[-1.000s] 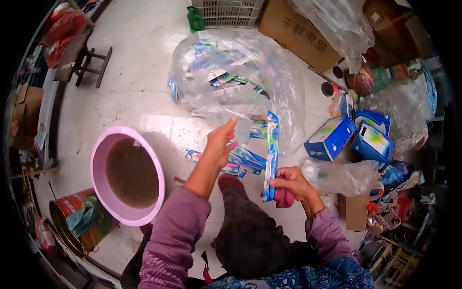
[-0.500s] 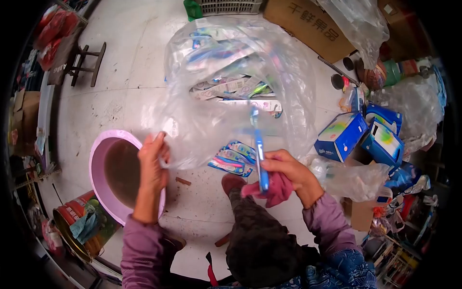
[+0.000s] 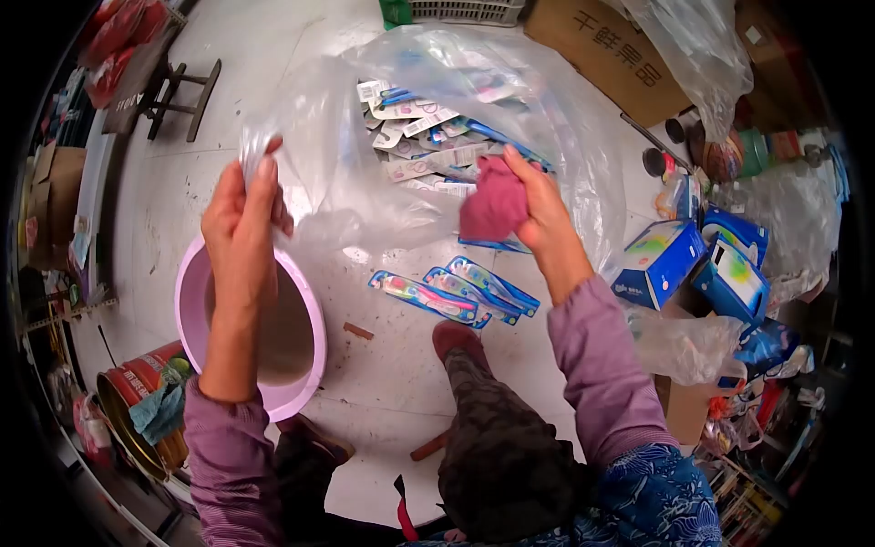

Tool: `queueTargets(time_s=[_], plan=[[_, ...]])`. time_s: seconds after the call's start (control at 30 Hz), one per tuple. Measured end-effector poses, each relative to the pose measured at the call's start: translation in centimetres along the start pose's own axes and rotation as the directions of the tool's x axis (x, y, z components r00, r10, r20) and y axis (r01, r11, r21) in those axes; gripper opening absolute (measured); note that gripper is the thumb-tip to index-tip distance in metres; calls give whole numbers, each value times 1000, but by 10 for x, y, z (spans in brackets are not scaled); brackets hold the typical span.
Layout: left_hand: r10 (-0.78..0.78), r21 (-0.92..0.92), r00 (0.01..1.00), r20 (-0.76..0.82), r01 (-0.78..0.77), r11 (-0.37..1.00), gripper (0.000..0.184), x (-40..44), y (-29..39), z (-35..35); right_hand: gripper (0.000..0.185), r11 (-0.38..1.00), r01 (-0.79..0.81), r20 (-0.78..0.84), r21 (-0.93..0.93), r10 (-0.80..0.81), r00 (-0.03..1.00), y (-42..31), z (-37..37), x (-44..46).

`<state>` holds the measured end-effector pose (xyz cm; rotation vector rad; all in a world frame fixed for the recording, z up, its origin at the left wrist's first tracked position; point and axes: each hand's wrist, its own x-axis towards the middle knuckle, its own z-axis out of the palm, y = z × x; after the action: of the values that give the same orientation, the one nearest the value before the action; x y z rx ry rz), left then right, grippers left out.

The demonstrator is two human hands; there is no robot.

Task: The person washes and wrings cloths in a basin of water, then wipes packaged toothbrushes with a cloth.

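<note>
My left hand point(image 3: 244, 223) pinches the raised edge of a large clear plastic bag point(image 3: 319, 196). Inside the bag's mouth lie many packaged toothbrushes point(image 3: 428, 164), their white card backs showing. My right hand point(image 3: 547, 214) is closed on a crumpled dark pink cloth point(image 3: 495, 201) at the bag's opening. By its thumb tip lies a blue toothbrush pack point(image 3: 497, 137); I cannot tell whether the fingers still grip it. Several more toothbrush packs point(image 3: 456, 290) lie on the floor below the bag, in front of my foot.
A pink basin point(image 3: 314, 351) of murky water stands at left, with a red tin point(image 3: 146, 383) and a teal rag point(image 3: 159, 415) beside it. Blue boxes point(image 3: 658, 264) and plastic bags are piled at right. Behind are a cardboard box point(image 3: 606, 55), a crate point(image 3: 465, 11) and a small stool point(image 3: 182, 96).
My right hand has moved up to the bag's mouth with the cloth, bringing the blue toothbrush pack there. My left hand has lifted the bag's edge up and left.
</note>
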<state>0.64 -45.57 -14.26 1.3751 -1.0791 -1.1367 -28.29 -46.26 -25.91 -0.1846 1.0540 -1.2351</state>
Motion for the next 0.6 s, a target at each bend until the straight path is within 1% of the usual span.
queueTargets(time_s=[0.03,0.1,0.13,0.17,0.23,0.27,0.33,0.37,0.4,0.43,0.47,0.5,0.53,0.57,0.6], plan=[[-2,-4,1000,-6,2,1000,31,9,-2,0,28,1000,-3,2,-7,3,1000,-8,8,-17],[132,94,991,-8,-131,987,30,23,-8,-5,20,989,-14,200,-150,44,979,-13,18,-73],[148,135,989,18,-149,980,30,27,-14,-11,18,970,-46,239,-238,104,965,-5,8,-86],[143,137,990,17,-144,980,30,30,-21,-16,17,943,-74,271,-324,167,948,5,-3,-96],[70,199,997,-36,-62,978,33,32,-35,-22,13,892,-295,217,-343,381,899,26,-19,-110],[67,201,997,-34,-59,978,33,30,-38,-22,12,871,-338,136,-357,406,904,41,-29,-111],[-74,150,997,-35,79,986,38,23,-42,-25,13,857,-337,104,-389,404,909,67,-49,-108],[-77,152,996,-36,82,985,38,18,-42,-26,14,843,-334,71,-422,398,915,78,-59,-104],[-143,103,990,-10,144,984,35,12,-42,-27,17,825,-314,54,-469,382,923,89,-66,-98],[-205,55,979,18,204,977,33,6,-43,-28,17,824,-315,55,-470,384,922,96,-68,-90],[-264,2,963,54,265,964,39,1,-43,-31,19,829,-360,-25,-429,387,922,101,-69,-79],[-264,0,963,52,265,964,39,-3,-43,-31,22,832,-400,-106,-384,391,914,104,-70,-68],[-240,-32,970,38,241,970,37,-7,-42,-30,27,847,-398,-111,-353,385,916,106,-73,-56],[-215,-63,976,24,216,974,34,-8,-40,-30,27,846,-398,-112,-355,384,917,114,-90,-34],[-214,-65,976,23,215,974,34,-8,-38,-31,29,753,-553,-148,-356,539,829,125,-118,-7]])
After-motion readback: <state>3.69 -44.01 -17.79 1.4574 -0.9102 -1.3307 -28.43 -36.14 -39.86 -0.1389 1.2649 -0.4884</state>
